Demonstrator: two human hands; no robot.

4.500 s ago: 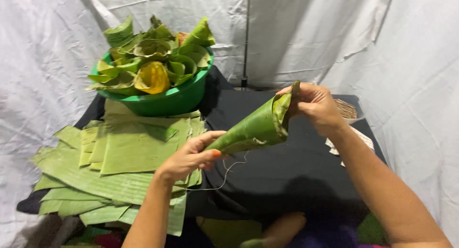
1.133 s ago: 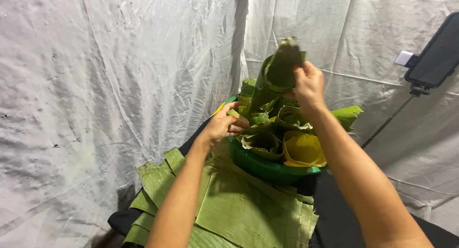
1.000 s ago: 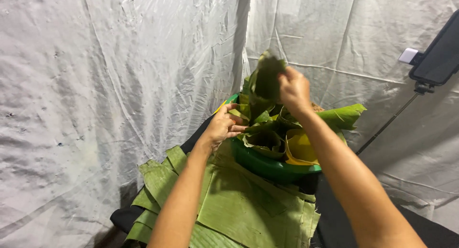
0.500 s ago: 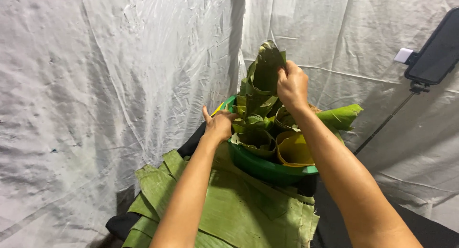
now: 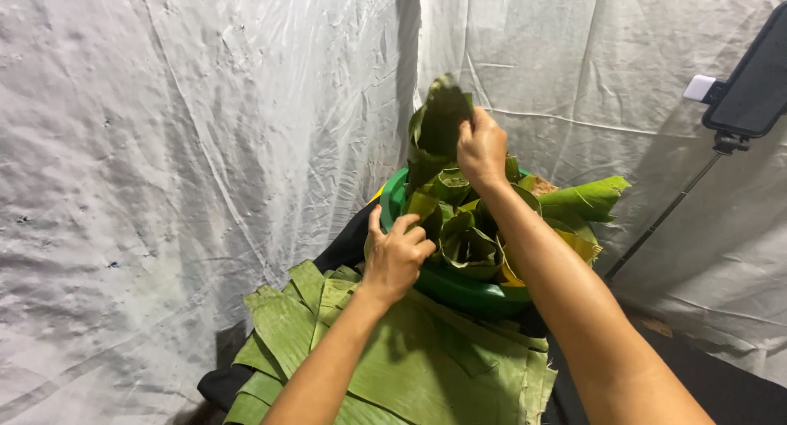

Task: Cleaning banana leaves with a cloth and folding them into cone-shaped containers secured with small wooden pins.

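Sheeting point(image 5: 188, 146), white and creased, closes the scene behind and to both sides, and a stack of flat banana leaf pieces point(image 5: 426, 368) covers the dark table below. At the far end of that stack stands a green basin point(image 5: 459, 286) heaped with rolled leaf cones point(image 5: 467, 236). The right hand point(image 5: 482, 149) is clenched on a banana leaf cone point(image 5: 438, 126) at the top of the heap, holding it close to upright, long axis vertical, wide mouth above the hand and its point hidden down among the others. The left hand point(image 5: 398, 257) rests lower on the basin's near rim, fingers curled against the cones; whether it grips one I cannot tell. A phone on a stand point(image 5: 750, 85) is cut off at the right edge.
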